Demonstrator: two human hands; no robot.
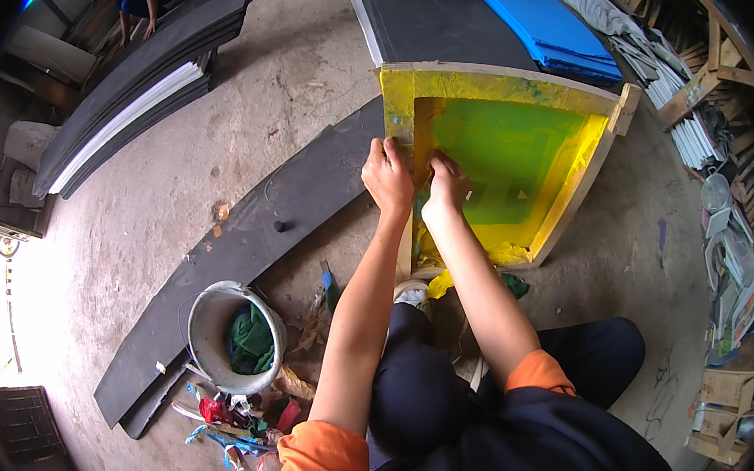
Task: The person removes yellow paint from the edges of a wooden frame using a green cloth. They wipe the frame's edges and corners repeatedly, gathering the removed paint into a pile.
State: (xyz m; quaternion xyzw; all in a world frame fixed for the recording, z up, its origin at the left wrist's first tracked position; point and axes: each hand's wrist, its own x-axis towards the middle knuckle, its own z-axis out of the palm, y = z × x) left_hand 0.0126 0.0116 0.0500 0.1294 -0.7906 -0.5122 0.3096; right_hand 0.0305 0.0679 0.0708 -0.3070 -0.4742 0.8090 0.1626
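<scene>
A wooden screen-printing frame [569,210] leans in front of me, its mesh [514,145] green in the middle with yellow tape-like borders. My left hand [387,177] is closed at the left side bar of the frame, thumb and forefinger uppermost. Just right of it, my right hand [446,183] is over the mesh's left border, fingers curled together beside a brownish strip. Whatever those fingers may pinch is hidden. Crumpled yellow material [501,253] gathers along the frame's lower edge.
A grey bucket [200,330] with green cloth stands left, beside colourful scraps [223,423]. Long black sheets [216,260] lie on the floor. Blue sheets [546,15] sit beyond the frame. Another person's hand [150,27] is near stacked boards [145,85]; clutter lines the right wall.
</scene>
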